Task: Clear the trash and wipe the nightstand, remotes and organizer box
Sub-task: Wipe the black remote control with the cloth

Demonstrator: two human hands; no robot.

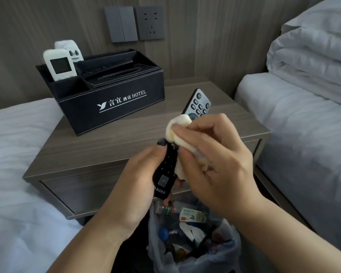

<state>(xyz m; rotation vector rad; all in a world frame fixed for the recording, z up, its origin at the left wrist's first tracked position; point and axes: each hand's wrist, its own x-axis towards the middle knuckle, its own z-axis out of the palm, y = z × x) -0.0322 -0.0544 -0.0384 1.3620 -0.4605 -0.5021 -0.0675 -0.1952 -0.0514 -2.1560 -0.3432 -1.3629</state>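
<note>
While the left hand (138, 174) curls round a black remote (165, 170), thumb lying along its upper end, the right hand (213, 154) pinches a pale cloth (180, 129) and presses it against the remote's right edge, so both hands meet above the front edge of the worktop (98, 146). Far to the upper left of the left hand, at the back of the worktop, stands the black organizer box (114, 103) with white hotel lettering on its front; a white remote (59, 65) stands upright in its left compartment, and a second white remote (70, 49) shows just behind it, though which compartment holds that one cannot be told. A tissue slot lies in the box's lid to the right of them. Just beyond the right hand's fingertips, a grey remote (198, 104) lies flat on the worktop, its lower end hidden behind the cloth. Directly below both hands, in front of the worktop, a bin lined with a plastic trash bag (220, 251) holds bottles (165, 208), a small carton and crumpled wrappers. A bed (18, 154) flanks the left hand's side and another bed (303, 134) the right's.
</note>
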